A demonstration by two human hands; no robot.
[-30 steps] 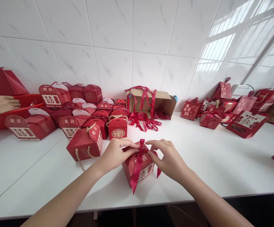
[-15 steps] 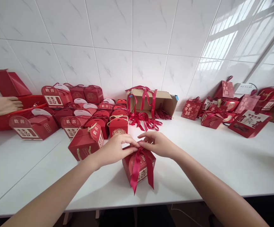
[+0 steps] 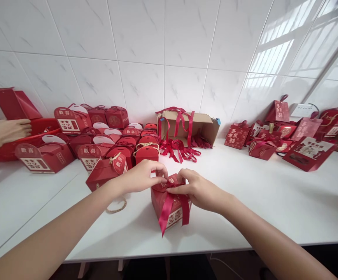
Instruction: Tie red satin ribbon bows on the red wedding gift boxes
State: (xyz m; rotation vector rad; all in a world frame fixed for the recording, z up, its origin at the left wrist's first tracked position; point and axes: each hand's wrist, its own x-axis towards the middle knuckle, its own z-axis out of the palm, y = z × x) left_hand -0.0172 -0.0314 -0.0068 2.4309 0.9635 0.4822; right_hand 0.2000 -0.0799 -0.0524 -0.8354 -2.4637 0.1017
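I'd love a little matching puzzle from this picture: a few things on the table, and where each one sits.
Things:
1. gift box
2. cardboard carton
3. loose ribbons
4. another person's hand

Places:
A. far left edge, on a red bag
B. at the back against the tiled wall, lying on its side
C. between the left hand and right hand, ribbon tails hanging down its front
D. spilled on the table just before the carton

Pairs: 1-C, 2-B, 3-D, 4-A
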